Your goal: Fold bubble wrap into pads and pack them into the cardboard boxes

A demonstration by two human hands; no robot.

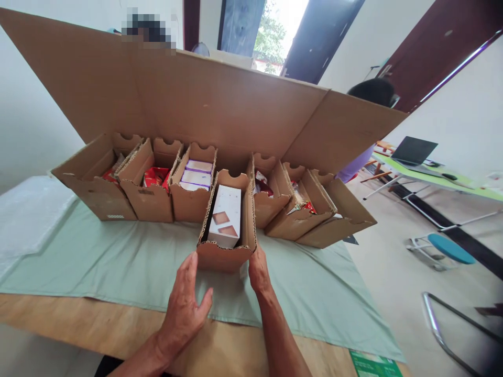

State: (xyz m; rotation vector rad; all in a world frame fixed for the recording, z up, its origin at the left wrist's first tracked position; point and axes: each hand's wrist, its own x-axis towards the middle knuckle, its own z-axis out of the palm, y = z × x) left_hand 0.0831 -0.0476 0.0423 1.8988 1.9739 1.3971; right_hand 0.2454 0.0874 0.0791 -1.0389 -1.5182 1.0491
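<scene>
A narrow open-topped cardboard bin point(226, 257) stands on the green cloth, pulled forward of a row of similar bins. Inside it lies a white box point(226, 212) with brown squares printed on it. My left hand point(188, 296) is at the bin's front left corner, fingers stretched out and thumb spread, with the fingertips touching or very near the cardboard. Against the front right corner, my right hand point(258, 269) grips the bin; most of its fingers are hidden by the bin's edge and the hand itself.
Bins on the left hold red packets point(156, 177) and white boxes with purple edges point(195, 175). More filled bins point(301, 201) stand on the right. A tall cardboard panel point(236, 104) rises behind, with people partly hidden beyond it. Clear plastic point(31, 214) lies at left.
</scene>
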